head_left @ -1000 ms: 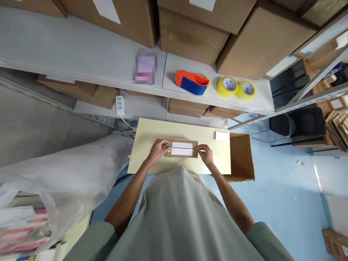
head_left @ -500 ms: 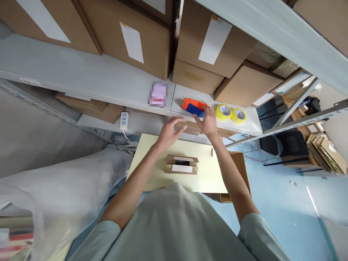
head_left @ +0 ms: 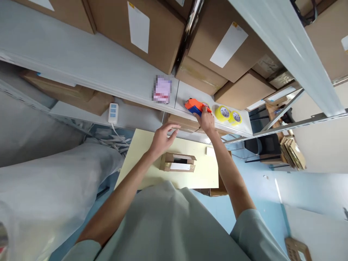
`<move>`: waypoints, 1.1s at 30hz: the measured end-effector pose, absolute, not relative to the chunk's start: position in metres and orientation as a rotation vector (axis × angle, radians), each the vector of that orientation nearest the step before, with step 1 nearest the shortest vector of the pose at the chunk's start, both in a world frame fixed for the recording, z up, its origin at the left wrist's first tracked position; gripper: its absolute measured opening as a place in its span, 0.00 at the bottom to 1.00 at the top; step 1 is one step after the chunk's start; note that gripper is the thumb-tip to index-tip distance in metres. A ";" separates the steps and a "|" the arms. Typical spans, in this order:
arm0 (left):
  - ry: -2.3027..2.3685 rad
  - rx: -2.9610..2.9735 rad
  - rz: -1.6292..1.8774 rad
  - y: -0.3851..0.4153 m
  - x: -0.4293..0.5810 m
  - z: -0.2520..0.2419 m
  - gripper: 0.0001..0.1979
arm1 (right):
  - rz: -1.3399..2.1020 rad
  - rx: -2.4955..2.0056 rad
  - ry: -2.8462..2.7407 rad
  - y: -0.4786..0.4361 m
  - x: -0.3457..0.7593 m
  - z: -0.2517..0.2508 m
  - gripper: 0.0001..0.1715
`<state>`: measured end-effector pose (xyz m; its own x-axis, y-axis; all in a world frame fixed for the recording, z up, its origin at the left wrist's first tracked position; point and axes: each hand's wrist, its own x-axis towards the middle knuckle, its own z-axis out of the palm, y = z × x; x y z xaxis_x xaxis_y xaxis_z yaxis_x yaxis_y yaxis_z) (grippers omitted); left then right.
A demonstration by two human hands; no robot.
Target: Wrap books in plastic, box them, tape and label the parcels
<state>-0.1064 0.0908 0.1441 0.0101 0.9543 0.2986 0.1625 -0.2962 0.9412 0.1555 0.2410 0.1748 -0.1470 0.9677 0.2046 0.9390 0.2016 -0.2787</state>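
Observation:
An orange and blue tape dispenser (head_left: 193,105) lies on the grey shelf (head_left: 187,91), and my right hand (head_left: 206,120) has its fingers wrapped round the dispenser's right end. My left hand (head_left: 161,139) is held above the back of the pale yellow table (head_left: 201,177), fingers apart and holding nothing. Below and right of it, a small brown carton (head_left: 178,162) with a gap along its top and a white label sits on the table. Two yellow tape rolls (head_left: 223,113) stand right of the dispenser.
Large cardboard boxes (head_left: 136,29) line the back of the shelf. A pixelated packet (head_left: 162,89) lies left of the dispenser. A white power strip (head_left: 113,113) is on the lower shelf. A metal rack beam (head_left: 290,54) crosses at the upper right. Plastic wrapping (head_left: 59,185) bulges at left.
My right hand has closed on the dispenser. My left hand has drawn slightly left and down, and the view has shifted a little.

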 end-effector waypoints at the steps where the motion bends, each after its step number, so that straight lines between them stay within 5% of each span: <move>1: 1.187 1.526 1.377 0.088 -0.110 0.143 0.13 | 0.124 -1.779 -2.187 0.228 0.157 0.177 0.41; 14: 1.115 1.346 1.312 0.049 -0.129 0.121 0.22 | 0.295 -1.869 -2.509 0.050 0.153 0.221 0.44; 33: 1.075 0.986 1.181 0.006 -0.105 0.063 0.18 | 0.690 -1.995 -2.720 0.035 0.123 0.230 0.38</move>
<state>-0.1052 0.0057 0.0633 0.0574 0.9916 -0.1157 -0.2080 0.1252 0.9701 0.1226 0.0346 0.2297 -0.2984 0.8355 -0.4614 0.9544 0.2650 -0.1373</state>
